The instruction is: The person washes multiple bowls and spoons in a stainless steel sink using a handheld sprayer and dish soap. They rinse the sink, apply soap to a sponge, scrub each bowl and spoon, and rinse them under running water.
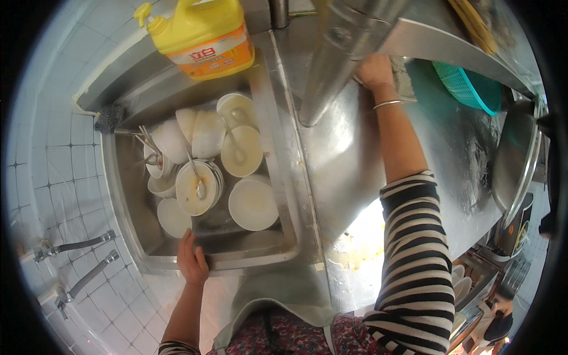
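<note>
My left hand rests at the near rim of a stainless steel sink, fingers slightly apart, nothing in them. In the sink lie white bowls, a stack of small white plates with a metal spoon on top, and several utensils standing in a cup-like bowl at the left. My right hand reaches to the back of the steel counter, beside a greyish cloth; its fingers are partly hidden behind a metal post, so its grip does not show.
A large yellow detergent jug with a pump stands at the sink's back edge. A dark scouring pad sits at its left corner. The metal post slants over the counter. A turquoise basket and a large metal lid or pan lie right. Another person is at lower right.
</note>
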Demonstrator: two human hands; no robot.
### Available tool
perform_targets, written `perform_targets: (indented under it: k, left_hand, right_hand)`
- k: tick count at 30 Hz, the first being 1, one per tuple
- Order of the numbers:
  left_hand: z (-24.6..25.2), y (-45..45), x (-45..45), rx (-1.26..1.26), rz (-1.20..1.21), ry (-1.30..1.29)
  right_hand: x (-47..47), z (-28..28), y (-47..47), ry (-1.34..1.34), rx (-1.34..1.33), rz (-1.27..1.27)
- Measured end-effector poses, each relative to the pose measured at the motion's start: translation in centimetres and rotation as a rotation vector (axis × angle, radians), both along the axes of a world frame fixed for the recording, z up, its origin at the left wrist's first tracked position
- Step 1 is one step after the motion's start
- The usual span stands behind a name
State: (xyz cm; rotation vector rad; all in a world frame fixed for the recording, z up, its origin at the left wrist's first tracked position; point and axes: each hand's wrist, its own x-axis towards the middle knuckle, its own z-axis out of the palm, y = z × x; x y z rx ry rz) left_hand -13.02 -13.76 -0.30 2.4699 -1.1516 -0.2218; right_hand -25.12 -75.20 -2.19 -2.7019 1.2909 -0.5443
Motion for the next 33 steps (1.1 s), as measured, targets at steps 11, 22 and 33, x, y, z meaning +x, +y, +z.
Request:
perform_targets:
  k: [11,22,33]
  left_hand:
    - [-0.3,0.3,0.0,0.009,0.002,0.017]
    - [-1.0,1.0,-0.1,-0.005,-0.044,0.013]
    - [-1.4,1.6,-0.1,-0.061,-0.127,-0.054]
  right_hand:
    - [4.1,-1.5,0.0,0.090,-0.066,-0.008]
    - [-10.9,1.2,14.8,0.053,0.013,0.405]
    - [-9.5,2.3,33.5,-0.257,0.107,0.184]
